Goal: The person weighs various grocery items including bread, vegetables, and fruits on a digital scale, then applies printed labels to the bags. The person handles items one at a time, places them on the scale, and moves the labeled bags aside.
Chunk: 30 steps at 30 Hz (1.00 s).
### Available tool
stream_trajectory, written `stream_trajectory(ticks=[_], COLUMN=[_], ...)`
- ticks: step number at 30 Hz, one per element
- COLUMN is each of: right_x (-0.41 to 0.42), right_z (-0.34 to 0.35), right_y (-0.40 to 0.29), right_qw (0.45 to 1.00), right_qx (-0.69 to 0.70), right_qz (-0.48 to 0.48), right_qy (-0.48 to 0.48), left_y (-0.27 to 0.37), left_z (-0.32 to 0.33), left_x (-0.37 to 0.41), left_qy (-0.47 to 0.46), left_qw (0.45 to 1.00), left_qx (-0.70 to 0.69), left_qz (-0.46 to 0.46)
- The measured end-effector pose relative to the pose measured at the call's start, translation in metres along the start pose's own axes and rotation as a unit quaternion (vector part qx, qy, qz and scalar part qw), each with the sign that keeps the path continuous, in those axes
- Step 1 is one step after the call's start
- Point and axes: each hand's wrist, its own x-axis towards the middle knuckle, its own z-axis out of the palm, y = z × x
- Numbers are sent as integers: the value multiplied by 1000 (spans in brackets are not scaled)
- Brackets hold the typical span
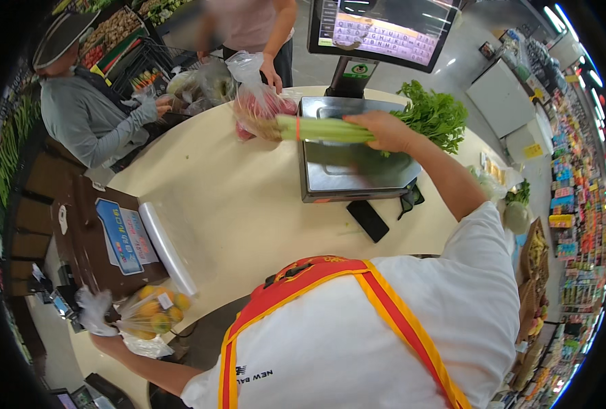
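Note:
My right hand (385, 132) grips a bunch of celery (328, 129) bound with an orange band. Its root end points left and its leafy top spreads to the right. Beneath it is the steel platform of a weighing scale (328, 176); I cannot tell whether the celery touches it. At the lower left, my left hand (102, 335) is closed on the gathered neck of a clear bag of orange-yellow fruit (152, 311), beside a brown bag-sealing machine (85, 245). That hand's fingers are largely hidden by the plastic.
A lit touchscreen (384, 33) stands behind the scale. Across the counter (221, 189), a person's hand (271, 71) rests at a bag of reddish produce (259, 105); another person stands left. A black phone (368, 221) and a plastic film roll (167, 250) lie nearer me.

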Motion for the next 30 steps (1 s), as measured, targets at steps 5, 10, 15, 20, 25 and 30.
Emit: stream_trajectory(ticks=[5,10,15,20,25,30], right_x=[-11,-15,5,30,72,132], right_z=[69,44,15,-28,-77,-134], right_y=[8,-27,-38,-17,22,29], right_qw=[997,990,953,894,838,824], right_qx=[-57,-20,43,46,-30,-157], right_qz=[36,25,-14,-7,35,38], right_qy=[30,135,300,447,544,542], left_y=[73,122,241,277,311,224], left_z=[17,66,139,219,284,364], left_x=[-29,-28,37,54,52,54], left_qy=[16,37,80,-48,-84,-61], left_qw=[993,924,846,776,867,676], left_qx=[-112,-343,-515,-570,-485,-681], left_qz=[-43,-166,-113,-266,-85,-275])
